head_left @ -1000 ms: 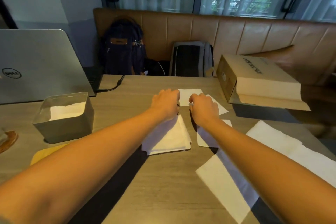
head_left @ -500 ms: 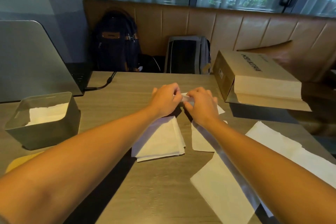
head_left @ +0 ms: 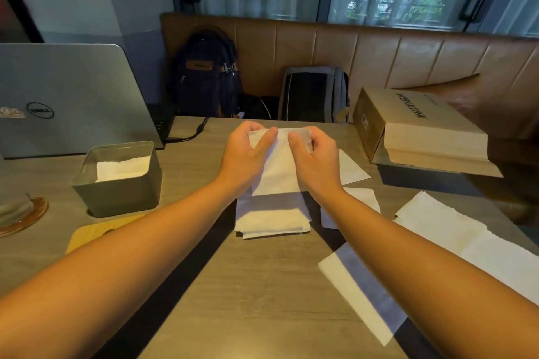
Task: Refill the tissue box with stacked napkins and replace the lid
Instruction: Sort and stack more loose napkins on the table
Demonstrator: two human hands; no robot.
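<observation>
Head view: both hands are raised just above the surface (head_left: 262,309), holding one white napkin (head_left: 277,175) by its far edge. The left hand (head_left: 246,154) and right hand (head_left: 316,162) each pinch a top corner, thumbs on the near face and fingers (head_left: 253,129) curled behind, so the sheet hangs down toward the folded stack (head_left: 271,220) lying directly below.

The grey tissue box (head_left: 116,198) stands well to the left, open, with napkins (head_left: 122,168) already inside. A yellowish flat piece (head_left: 96,232) in front of it is likely the lid. More loose sheets (head_left: 437,223) lie to the right.

The napkin looks feather-light, limp and easily creased or torn. It is best taken at two corners, or the whole stack gripped by opposite edges with a flat pinch so the layers stay aligned.
</observation>
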